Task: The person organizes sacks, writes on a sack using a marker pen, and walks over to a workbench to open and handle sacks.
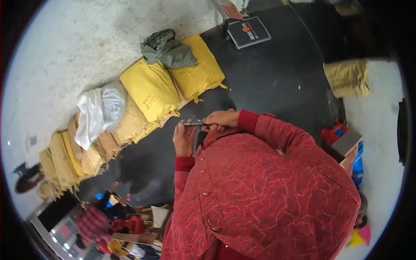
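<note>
My left hand (pixel 184 141) pinches one end of a thin dark marker pen (pixel 193 124) between thumb and fingertips, the palm partly turned toward me. Around the other end of the pen, the fingers of my right hand (pixel 222 118) are closed. The pen lies level between the two hands, in front of the red jacket I wear. Just beyond it is a full yellow sack (pixel 149 89) with dark handwriting on its side. Another yellow sack (pixel 197 65) lies beside it, with a crumpled grey-green bag (pixel 169 52) on top.
A row of tan sacks (pixel 65 160) runs along the pale wall, with a white plastic bag (pixel 102 110) on it. A platform scale (pixel 249 32) stands on the dark floor (pixel 277 69). Another sack (pixel 346 78) is at right. A person in a checked shirt (pixel 93 223) is at lower left.
</note>
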The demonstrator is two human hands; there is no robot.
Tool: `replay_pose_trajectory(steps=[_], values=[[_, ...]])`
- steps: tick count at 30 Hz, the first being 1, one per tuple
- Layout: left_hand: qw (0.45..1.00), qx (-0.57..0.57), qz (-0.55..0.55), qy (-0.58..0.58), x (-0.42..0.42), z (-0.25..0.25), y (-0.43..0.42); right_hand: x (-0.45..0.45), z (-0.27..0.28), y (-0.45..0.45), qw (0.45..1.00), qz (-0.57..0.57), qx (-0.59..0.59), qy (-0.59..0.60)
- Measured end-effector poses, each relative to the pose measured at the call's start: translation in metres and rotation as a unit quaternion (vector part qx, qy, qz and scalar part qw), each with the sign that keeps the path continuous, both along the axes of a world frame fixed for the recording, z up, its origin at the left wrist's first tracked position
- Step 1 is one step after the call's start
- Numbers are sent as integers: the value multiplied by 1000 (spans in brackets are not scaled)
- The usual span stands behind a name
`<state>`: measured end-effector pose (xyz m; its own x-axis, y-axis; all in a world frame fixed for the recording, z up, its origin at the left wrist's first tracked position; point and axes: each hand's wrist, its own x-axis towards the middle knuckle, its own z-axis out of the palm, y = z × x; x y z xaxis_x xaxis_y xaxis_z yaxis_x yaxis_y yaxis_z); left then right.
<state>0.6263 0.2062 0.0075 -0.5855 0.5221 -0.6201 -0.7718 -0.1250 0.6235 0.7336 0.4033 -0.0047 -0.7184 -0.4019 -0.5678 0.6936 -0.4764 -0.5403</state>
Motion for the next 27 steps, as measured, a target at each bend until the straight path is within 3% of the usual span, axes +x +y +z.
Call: replay_pose_trajectory(steps=[7, 11, 17, 20, 23, 26, 27], values=[[984, -2, -176, 10, -48, -5, -6, 11, -1, -52, 992, -114, -32, 43], [969, -46, -243, 6, -66, -8, -29, 4, 6, -112, 971, -180, 156, -7], [953, -60, -297, -23, -59, -26, -58, 21, -9, -186, 877, -226, 425, -17], [945, -48, -324, -16, -54, -28, -61, 30, 6, -197, 847, -214, 486, -34], [940, -36, -341, -2, -50, -19, -58, 38, 19, -198, 874, -292, 387, -38], [944, -18, -331, 10, -32, -17, -59, 52, -31, -204, 804, -247, 512, 172], [943, 0, -332, 7, -27, -26, -62, 57, -11, -203, 781, -209, 578, 113]])
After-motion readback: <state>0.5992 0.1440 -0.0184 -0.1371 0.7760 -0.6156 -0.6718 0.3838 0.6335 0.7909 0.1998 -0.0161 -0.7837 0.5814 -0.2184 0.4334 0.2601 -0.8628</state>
